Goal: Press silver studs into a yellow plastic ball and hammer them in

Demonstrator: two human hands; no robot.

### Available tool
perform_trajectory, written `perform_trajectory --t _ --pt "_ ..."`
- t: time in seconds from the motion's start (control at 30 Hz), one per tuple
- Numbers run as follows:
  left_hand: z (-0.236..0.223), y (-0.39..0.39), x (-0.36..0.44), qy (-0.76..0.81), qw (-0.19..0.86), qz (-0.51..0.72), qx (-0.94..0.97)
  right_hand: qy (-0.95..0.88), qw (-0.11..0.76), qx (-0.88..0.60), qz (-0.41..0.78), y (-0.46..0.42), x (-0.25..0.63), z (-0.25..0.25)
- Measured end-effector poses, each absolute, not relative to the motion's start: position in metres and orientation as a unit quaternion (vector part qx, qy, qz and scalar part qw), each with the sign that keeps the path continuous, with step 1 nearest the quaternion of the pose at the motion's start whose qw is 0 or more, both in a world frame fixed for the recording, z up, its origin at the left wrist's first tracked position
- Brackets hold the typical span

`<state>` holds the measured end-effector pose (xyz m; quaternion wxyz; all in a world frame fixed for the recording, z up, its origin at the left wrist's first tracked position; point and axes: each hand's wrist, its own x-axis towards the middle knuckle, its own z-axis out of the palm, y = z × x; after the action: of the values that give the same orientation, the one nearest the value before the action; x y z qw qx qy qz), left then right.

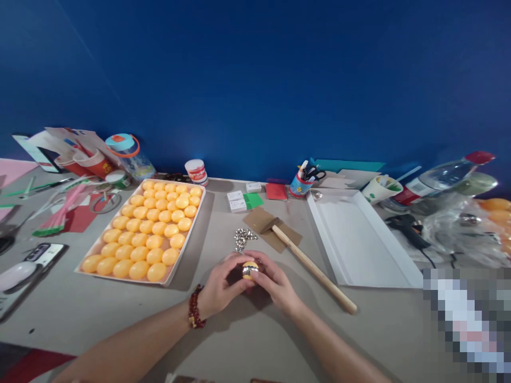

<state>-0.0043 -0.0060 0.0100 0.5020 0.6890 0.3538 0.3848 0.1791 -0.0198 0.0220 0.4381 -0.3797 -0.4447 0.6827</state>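
Between my left hand [224, 280] and my right hand [276, 280] is an orange ping-pong ball [250, 269]. Shiny silver pieces, which look like thumbtacks, run in a band around it. Both hands are closed on the ball, with thumbs in front and fingertips behind. Just beyond them lies a small heap of silver thumbtacks [241, 239] on the table. Left of my hands, a shallow white box [171, 274] holds rows of orange ping-pong balls [146, 226]. A hammer with a wooden handle [315, 270] lies to the right, its head on brown sheets [261, 221].
An empty white tray [363, 239] lies at the right, near a black glue gun [410, 230] and a plastic bottle [443, 178]. Small white boxes [237, 201], a cup with scissors [300, 185] and a round tub [196, 172] stand at the back. Far left lies a phone [43, 255].
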Motion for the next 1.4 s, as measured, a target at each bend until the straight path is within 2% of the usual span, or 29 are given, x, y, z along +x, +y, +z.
perform_trajectory --t 0.27,0.63,0.87,1.4 --pt "0.0066 -0.0088 -0.0045 0.338 0.558 0.391 0.649 -0.459 0.447 -0.390 0.661 -0.0209 0.1803 0.0230" --pt "0.0105 -0.0068 -0.0038 0.324 0.459 0.394 0.728 -0.477 0.426 -0.407 0.652 -0.0194 0.1798 0.0179" --pt "0.0063 -0.0053 -0.0039 0.347 0.509 0.408 0.674 -0.474 0.429 -0.397 0.658 -0.0184 0.1808 0.0166" --pt "0.0072 -0.0051 -0.0013 0.296 0.425 0.411 0.750 -0.522 0.397 -0.403 0.638 -0.0182 0.1798 0.0195"
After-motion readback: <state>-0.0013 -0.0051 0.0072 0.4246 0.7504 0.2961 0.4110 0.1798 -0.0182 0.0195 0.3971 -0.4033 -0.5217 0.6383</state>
